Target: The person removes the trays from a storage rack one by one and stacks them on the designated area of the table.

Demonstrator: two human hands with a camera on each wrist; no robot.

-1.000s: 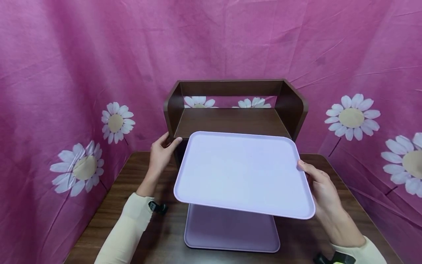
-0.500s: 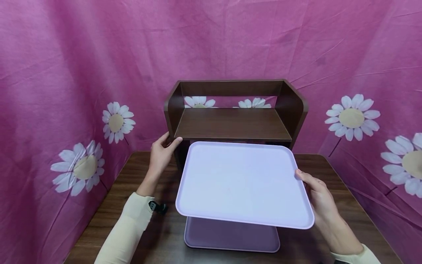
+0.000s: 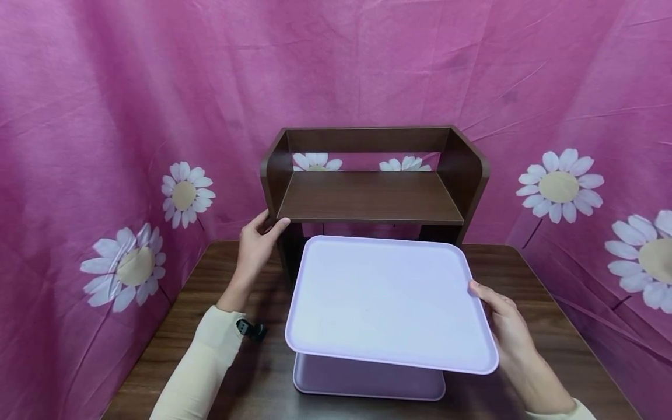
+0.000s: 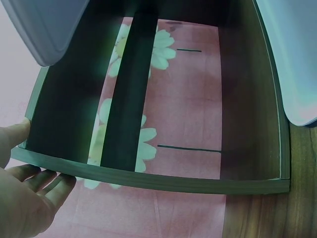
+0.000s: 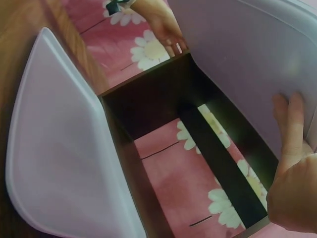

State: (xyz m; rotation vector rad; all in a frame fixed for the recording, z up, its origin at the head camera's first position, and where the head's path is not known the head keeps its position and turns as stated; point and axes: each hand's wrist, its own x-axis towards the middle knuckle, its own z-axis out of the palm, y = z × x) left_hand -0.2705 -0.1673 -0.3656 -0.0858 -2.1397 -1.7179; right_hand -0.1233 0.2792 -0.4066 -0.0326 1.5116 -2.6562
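A pale lilac tray (image 3: pixel 385 303) hangs slightly tilted in front of the shelf, its right edge gripped by my right hand (image 3: pixel 511 326). In the right wrist view, fingers (image 5: pixel 295 119) of that hand spread under the tray's underside. Below it a second lilac tray (image 3: pixel 367 379) lies on the table, partly covered by the raised one. My left hand (image 3: pixel 257 248) holds the left side of the dark brown wooden shelf (image 3: pixel 370 195) at its upper board. In the left wrist view, the thumb is on one side of the panel and the fingers (image 4: pixel 62 188) are on the other.
The shelf stands at the back of the brown wooden table (image 3: pixel 191 326). A pink curtain (image 3: pixel 367 64) with white daisies hangs behind and along both sides. The shelf's lower bay is open at the back, so the curtain shows through.
My right hand has lowered the upper tray and drawn it towards me, uncovering the front of the shelf board and hiding more of the lower tray. The left hand has stayed put.
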